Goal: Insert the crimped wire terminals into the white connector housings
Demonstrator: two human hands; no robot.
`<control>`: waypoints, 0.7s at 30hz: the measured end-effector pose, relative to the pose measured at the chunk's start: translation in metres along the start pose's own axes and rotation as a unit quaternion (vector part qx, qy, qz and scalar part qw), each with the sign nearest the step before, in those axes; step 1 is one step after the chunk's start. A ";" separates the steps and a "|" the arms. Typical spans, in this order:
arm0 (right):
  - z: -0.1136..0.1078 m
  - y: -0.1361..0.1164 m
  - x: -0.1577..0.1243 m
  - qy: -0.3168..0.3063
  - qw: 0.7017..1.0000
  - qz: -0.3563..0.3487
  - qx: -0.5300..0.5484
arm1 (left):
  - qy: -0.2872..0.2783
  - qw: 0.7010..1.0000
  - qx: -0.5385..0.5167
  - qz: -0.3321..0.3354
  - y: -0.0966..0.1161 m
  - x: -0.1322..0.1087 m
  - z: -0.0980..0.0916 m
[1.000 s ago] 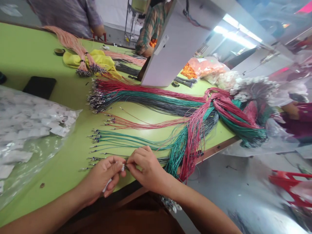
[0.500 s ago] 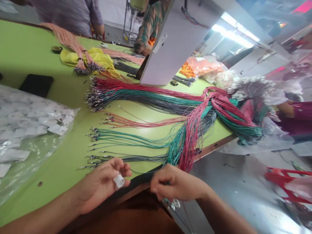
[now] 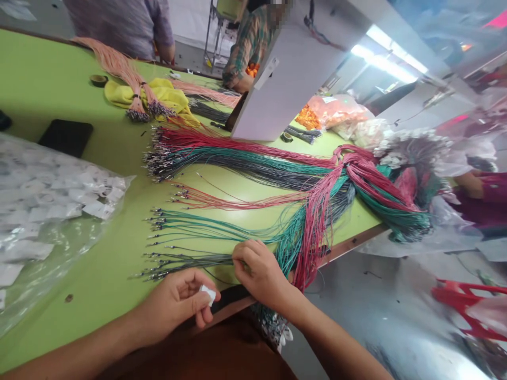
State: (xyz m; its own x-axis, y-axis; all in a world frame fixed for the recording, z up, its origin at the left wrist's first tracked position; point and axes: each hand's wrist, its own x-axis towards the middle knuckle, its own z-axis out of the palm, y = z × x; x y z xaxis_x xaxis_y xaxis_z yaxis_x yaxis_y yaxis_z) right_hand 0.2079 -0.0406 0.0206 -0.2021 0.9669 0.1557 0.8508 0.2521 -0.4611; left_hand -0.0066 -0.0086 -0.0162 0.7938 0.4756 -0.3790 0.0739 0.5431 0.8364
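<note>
My left hand (image 3: 178, 298) pinches a small white plastic connector housing (image 3: 207, 295) between thumb and fingers, just above the table's front edge. My right hand (image 3: 259, 272) is closed, its fingers curled at the bundle of dark grey wires (image 3: 214, 258); what lies between the fingertips is hidden. Beyond the hands, green wires (image 3: 206, 221) and red wires (image 3: 229, 202) lie fanned out in separate rows, metal terminals at their left ends. Thicker red, green and black bundles (image 3: 237, 158) stretch behind them.
A clear bag of white housings (image 3: 59, 195) lies at left near a black flat object (image 3: 66, 137). A grey upright panel (image 3: 273, 79) stands behind the wires. Bundled wires (image 3: 396, 195) hang past the right edge. Co-workers sit across the table and at right.
My right hand has moved up from below the table edge to the dark grey wires. The left hand has turned the white housing and shifted slightly right.
</note>
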 end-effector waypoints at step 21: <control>-0.056 -0.049 0.024 -0.169 0.902 0.030 0.396 | 0.133 0.989 -0.003 0.067 0.003 0.004 -0.010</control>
State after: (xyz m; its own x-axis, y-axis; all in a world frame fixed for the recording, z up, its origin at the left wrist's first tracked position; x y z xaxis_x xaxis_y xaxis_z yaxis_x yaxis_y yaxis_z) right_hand 0.1891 -0.0317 0.0958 -0.4175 0.9027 -0.1041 0.2785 0.0181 -0.9603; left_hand -0.0092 0.0021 -0.0196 0.6092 0.7086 -0.3561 -0.0262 0.4667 0.8840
